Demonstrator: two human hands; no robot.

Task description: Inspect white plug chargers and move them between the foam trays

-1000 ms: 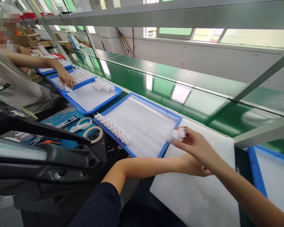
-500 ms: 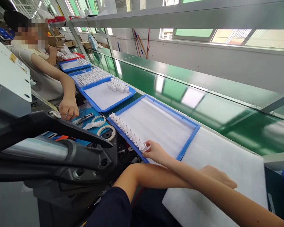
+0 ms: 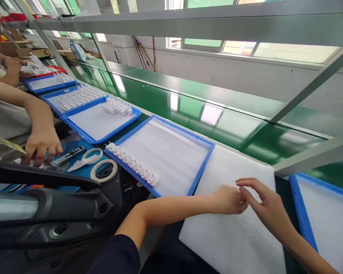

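My left hand (image 3: pixel 230 199) is held above a white sheet (image 3: pixel 231 243), its fingers curled closed. Whatever those fingers hold, if anything, is hidden. Close by on the right, my right hand (image 3: pixel 264 203) reaches toward the left fingertips, thumb and forefinger stretched out and slightly apart, with nothing visible between them. To the left of both hands lies a blue-rimmed tray (image 3: pixel 201 167) with a white lining. A row of small white parts (image 3: pixel 131 161) stands along its left edge.
Another blue-rimmed tray (image 3: pixel 303 217) is at the right. Further left are trays with white parts (image 3: pixel 116 106), tape rolls (image 3: pixel 104 170) and a co-worker's hand (image 3: pixel 41 142). A dark machine arm (image 3: pixel 45 205) fills the lower left. Behind runs a green conveyor belt (image 3: pixel 188 108).
My right hand has left the near end of the row of white parts and moved right to my left hand. The camera view has swung right, bringing the right tray into sight.
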